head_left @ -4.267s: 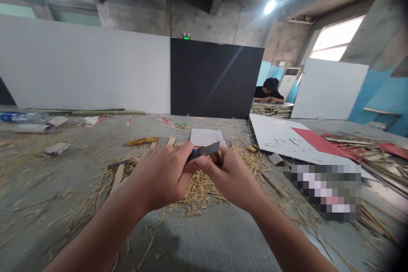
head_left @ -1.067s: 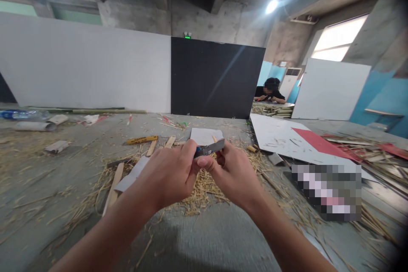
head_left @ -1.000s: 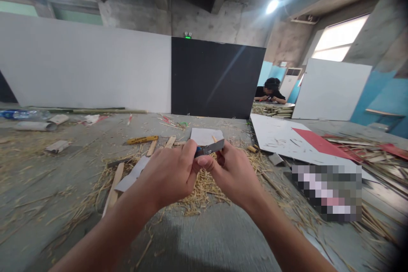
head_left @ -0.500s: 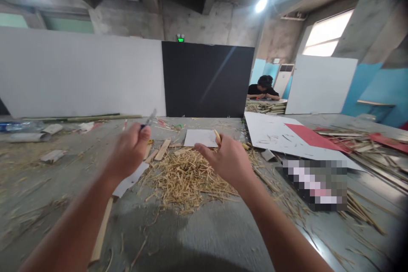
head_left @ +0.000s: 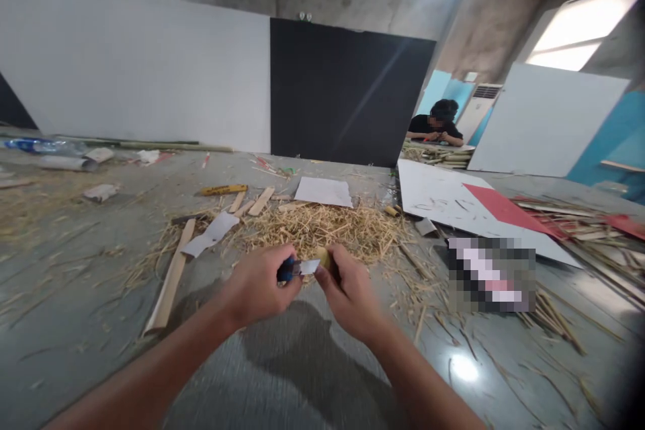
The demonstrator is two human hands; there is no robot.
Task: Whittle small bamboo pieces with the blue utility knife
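My left hand point(head_left: 256, 282) is closed round a blue-handled knife point(head_left: 297, 268), whose short blade points right. My right hand point(head_left: 350, 292) is closed on a small yellowish bamboo piece point(head_left: 325, 257), and the blade's tip meets that piece. Both hands are close together, low over the grey floor, just in front of a heap of straw-like bamboo shavings point(head_left: 327, 228).
A long bamboo slat point(head_left: 168, 285), paper scraps point(head_left: 211, 234) and a white sheet point(head_left: 323, 191) lie about the heap. A white and red board point(head_left: 468, 208) and bamboo strips point(head_left: 559, 319) lie to the right. Another person point(head_left: 436, 127) sits at the back.
Half a second ago my hands were apart, the left one raised with the knife. Now they have come together lower down, blade against the bamboo piece. The camera has tilted down.
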